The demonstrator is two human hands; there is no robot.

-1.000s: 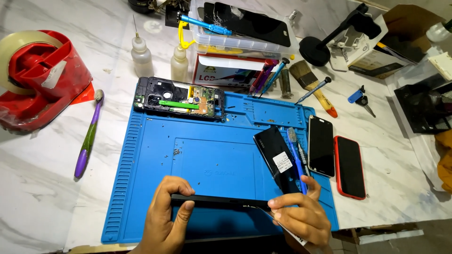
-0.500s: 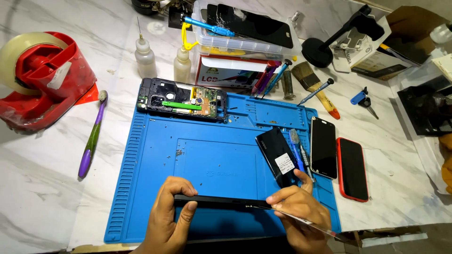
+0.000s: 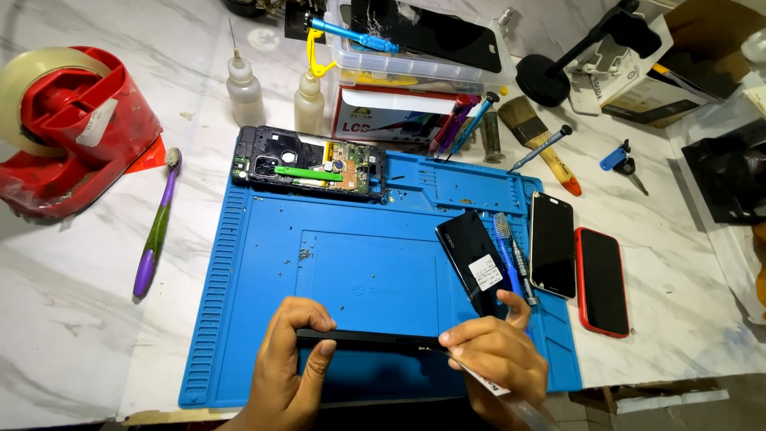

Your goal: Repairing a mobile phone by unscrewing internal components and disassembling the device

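Note:
My left hand (image 3: 289,369) grips the left end of a thin black phone panel (image 3: 363,340), held on edge over the near side of the blue work mat (image 3: 263,263). My right hand (image 3: 495,359) pinches the panel's right end and holds a thin white card or film that trails down to the right. An opened phone frame with its circuit board and a green tool (image 3: 309,170) lies at the mat's far edge. A black phone back (image 3: 472,257) rests tilted on the mat by my right hand.
A red tape dispenser (image 3: 76,132) stands far left, a purple toothbrush (image 3: 156,227) beside the mat. Two small squeeze bottles (image 3: 275,94), a clear parts box (image 3: 415,48), screwdrivers and a brush (image 3: 538,140) line the back. Two phones (image 3: 576,255) lie right of the mat.
My right hand has slid left along the panel's edge, drawing the thin card in closer. The left hand keeps its grip. The camera has dipped slightly.

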